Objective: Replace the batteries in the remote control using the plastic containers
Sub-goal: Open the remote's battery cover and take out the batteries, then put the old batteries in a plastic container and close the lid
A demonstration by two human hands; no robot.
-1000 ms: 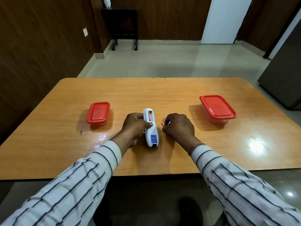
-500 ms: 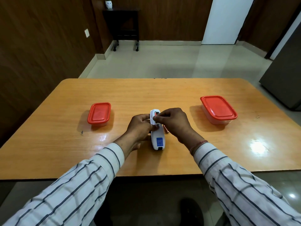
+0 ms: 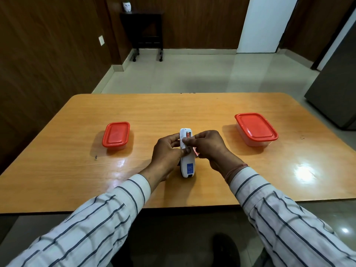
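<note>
Looking forward and down from head height, wide-angle, sitting close above the near edge of the table; taking in floor and wall panelling across the upper frame, striped sleeves filling the lower corners.

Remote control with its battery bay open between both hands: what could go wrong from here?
A battery lies loose on the table under the right hand; it may roll away. The left hand holds the remote propped on edge, so prying the remaining cell could slip it. Both containers are lidded.
</note>
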